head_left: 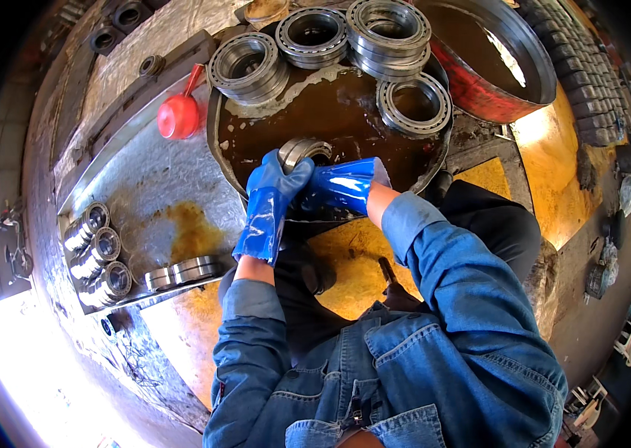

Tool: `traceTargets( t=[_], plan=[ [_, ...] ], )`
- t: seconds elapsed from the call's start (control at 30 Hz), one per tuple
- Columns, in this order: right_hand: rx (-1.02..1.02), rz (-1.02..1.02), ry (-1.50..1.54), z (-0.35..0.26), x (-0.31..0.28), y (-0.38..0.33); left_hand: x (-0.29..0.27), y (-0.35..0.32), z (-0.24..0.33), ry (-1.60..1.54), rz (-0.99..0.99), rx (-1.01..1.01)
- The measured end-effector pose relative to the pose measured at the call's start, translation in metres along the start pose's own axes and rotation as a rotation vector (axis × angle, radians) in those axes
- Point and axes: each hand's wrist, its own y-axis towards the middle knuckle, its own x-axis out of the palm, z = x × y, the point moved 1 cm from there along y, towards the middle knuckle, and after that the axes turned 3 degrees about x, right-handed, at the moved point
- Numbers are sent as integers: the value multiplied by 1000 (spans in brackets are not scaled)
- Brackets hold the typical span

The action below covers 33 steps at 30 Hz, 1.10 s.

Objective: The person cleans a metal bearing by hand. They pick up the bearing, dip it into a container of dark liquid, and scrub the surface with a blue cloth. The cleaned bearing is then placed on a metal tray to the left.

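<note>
Both my hands wear shiny blue rubber gloves and meet over the near side of a round tub (212, 142) of dark brown liquid. My left hand (277, 178) is closed on the left side of a metal roller bearing (299, 151), its thumb against the near side. The bearing is tilted just above or partly in the liquid; I cannot tell which. From the right, my right hand (323, 187) reaches to the bearing's near side, its fingers hidden behind the left glove and the bearing.
Several large bearings (312, 33) line the tub's far rim. A red drum (472, 86) of brown liquid stands at the far right. On the metal tray (136, 190) at left are a red dipper (179, 116), small bearings (106, 245) and two bearing rings (181, 273).
</note>
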Motion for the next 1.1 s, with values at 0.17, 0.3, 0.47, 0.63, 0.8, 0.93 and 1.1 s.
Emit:
traceTargets(
  t=[0.17, 0.3, 0.47, 0.63, 0.8, 0.93, 1.1],
  plan=[
    [-185, -28, 420, 57, 5, 50, 7, 6, 9, -5, -13, 20],
    [-483, 189, 457, 52, 26, 64, 6, 7, 5, 0, -41, 27],
    [-288, 8, 786, 67, 19, 78, 8, 5, 11, 18, -14, 38],
    [-138, 32, -4, 51, -4, 45, 10, 9, 5, 17, 10, 30],
    [-333, 21, 568, 39, 15, 27, 7, 8, 6, 18, -15, 14],
    [-617, 166, 516, 41, 29, 50, 7, 5, 9, 7, 9, 27],
    [-96, -148, 325, 81, -7, 59, 7, 9, 7, 2, -41, 19]
  ],
)
